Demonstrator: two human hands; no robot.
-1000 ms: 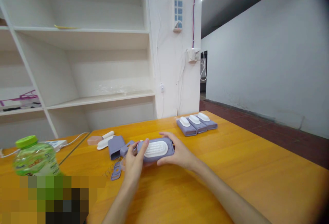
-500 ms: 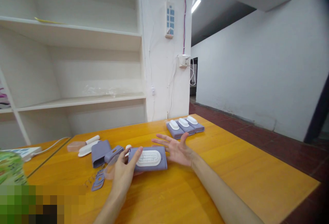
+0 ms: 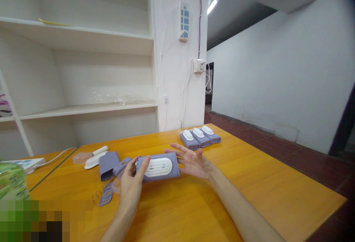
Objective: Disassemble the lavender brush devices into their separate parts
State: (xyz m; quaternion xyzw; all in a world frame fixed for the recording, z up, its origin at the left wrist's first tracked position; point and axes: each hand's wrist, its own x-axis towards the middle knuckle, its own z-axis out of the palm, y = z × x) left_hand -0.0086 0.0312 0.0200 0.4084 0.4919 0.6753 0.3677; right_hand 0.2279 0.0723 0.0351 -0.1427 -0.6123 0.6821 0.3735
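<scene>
My left hand (image 3: 133,177) grips the left end of a purple box-shaped housing (image 3: 173,167), thumb on its upper face. Set into that face is a white oval brush insert (image 3: 159,167) with short bristle-like rows. Beside the housing's right end, my right hand (image 3: 191,160) is open with fingers spread and palm showing; whether the fingertips touch the housing cannot be made out. Left of my left hand lie a purple sleeve (image 3: 109,164), a smaller purple piece (image 3: 121,166), a flat purple bracket (image 3: 105,196) and thin coil springs (image 3: 95,197).
Three purple housings (image 3: 190,144) with white oval tops stand in a row at the table's back edge. White oval parts (image 3: 95,160) and a clear pink box (image 3: 81,158) lie at the left. A power strip (image 3: 30,165) and green bag (image 3: 12,182) sit at the far left.
The purple housing has risen slightly and tilted in my left hand, its right end shifting a little. My right hand stays spread, almost unmoved.
</scene>
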